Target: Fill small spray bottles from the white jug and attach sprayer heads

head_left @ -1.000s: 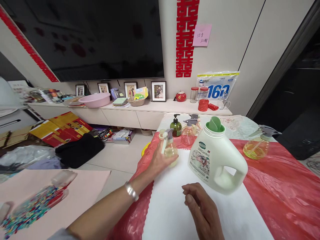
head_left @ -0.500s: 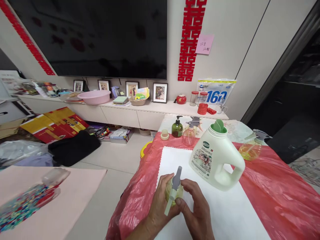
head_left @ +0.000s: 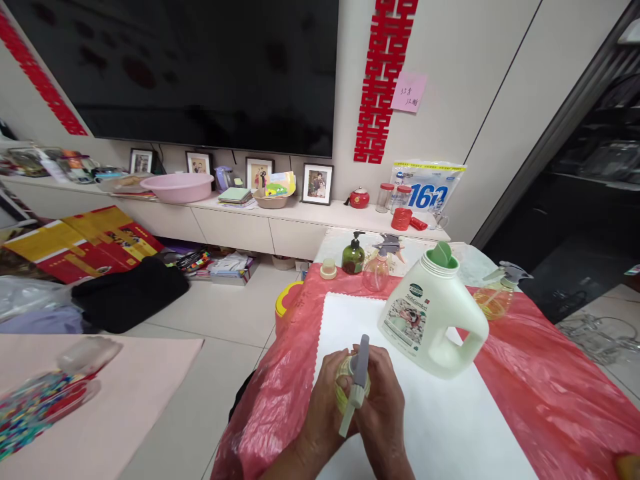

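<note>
Both my hands close around a small clear spray bottle (head_left: 354, 381) with yellowish liquid and a grey trigger head. It stands on a white mat (head_left: 440, 427) over a red plastic sheet (head_left: 545, 393). My left hand (head_left: 327, 400) wraps the bottle's body from the left. My right hand (head_left: 383, 403) grips the bottle at the neck under the trigger head. A large white detergent jug (head_left: 430, 317) with a green cap stands just beyond to the right.
At the table's far end stand a dark green pump bottle (head_left: 353, 255), a pinkish spray bottle (head_left: 378, 267), a small cap (head_left: 329, 269) and a yellow spray bottle (head_left: 495, 297). A low cabinet (head_left: 240, 223) with photo frames and a pink basin (head_left: 176, 187) runs under the television.
One second ago my left hand held the spray bottle farther out by the table's left edge. It came toward me onto the white mat, and my right hand closed on it.
</note>
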Action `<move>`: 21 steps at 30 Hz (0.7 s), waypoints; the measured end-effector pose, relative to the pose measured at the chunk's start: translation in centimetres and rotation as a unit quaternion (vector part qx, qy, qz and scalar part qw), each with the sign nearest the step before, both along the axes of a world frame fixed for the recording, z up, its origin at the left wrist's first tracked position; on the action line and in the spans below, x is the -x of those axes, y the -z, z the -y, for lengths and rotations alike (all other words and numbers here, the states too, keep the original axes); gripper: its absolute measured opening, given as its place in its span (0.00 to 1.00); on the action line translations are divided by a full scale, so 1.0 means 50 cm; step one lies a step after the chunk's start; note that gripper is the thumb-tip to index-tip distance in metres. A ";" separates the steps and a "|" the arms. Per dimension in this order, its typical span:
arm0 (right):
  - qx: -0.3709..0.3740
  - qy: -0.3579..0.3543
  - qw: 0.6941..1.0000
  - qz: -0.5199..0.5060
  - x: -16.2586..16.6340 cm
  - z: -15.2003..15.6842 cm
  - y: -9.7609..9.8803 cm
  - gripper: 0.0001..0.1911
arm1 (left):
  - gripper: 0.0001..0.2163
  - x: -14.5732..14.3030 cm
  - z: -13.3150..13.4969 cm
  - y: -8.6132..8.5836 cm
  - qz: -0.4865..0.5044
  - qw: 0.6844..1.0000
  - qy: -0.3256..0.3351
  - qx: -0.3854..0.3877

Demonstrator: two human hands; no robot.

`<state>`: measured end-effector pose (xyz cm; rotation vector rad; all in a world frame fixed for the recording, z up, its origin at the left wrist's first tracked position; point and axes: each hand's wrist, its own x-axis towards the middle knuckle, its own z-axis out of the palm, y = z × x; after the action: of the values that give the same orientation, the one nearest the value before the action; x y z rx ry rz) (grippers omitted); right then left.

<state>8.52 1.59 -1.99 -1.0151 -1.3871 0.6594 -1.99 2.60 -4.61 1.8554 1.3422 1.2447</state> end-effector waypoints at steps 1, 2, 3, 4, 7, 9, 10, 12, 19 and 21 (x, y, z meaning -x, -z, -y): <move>0.009 0.002 1.000 -0.007 0.002 0.000 -0.001 0.13 | 0.20 0.000 -0.001 -0.004 0.001 1.000 0.000 0.003; 0.018 0.005 1.000 -0.012 0.003 0.000 -0.003 0.12 | 0.18 -0.001 -0.001 -0.009 0.003 1.000 0.003 0.006; 0.027 0.008 0.999 -0.016 0.003 0.001 -0.006 0.11 | 0.16 -0.002 -0.001 -0.016 0.005 1.000 0.010 0.008; 0.035 0.012 0.999 -0.019 0.002 0.002 -0.009 0.11 | 0.14 -0.002 -0.001 -0.024 0.005 1.000 0.019 0.008; 0.041 0.002 0.999 -0.022 -0.004 0.004 -0.026 0.10 | 0.09 -0.004 -0.001 -0.051 0.014 0.999 0.036 0.017; 0.043 -0.021 0.999 -0.015 -0.011 0.005 -0.040 0.09 | 0.07 -0.005 0.000 -0.065 0.027 0.999 0.031 0.028; 0.044 -0.036 0.998 -0.011 -0.014 0.005 -0.047 0.09 | 0.07 -0.006 0.000 -0.068 0.031 0.999 0.027 0.033; 0.051 -0.066 0.996 -0.011 -0.021 0.005 -0.056 0.12 | 0.06 -0.007 0.000 -0.067 0.029 0.999 0.022 0.037; 0.066 -0.123 0.990 -0.030 -0.037 0.006 -0.052 0.16 | 0.16 -0.014 0.002 -0.024 0.010 0.999 -0.036 -0.012; 0.046 -0.130 0.990 -0.025 -0.039 0.001 -0.054 0.16 | 0.17 -0.014 0.002 -0.025 0.008 1.000 -0.025 -0.016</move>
<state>10.49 1.55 0.70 -0.8915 -1.4687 0.9430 -1.29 2.51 -3.38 1.8404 1.3771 1.3105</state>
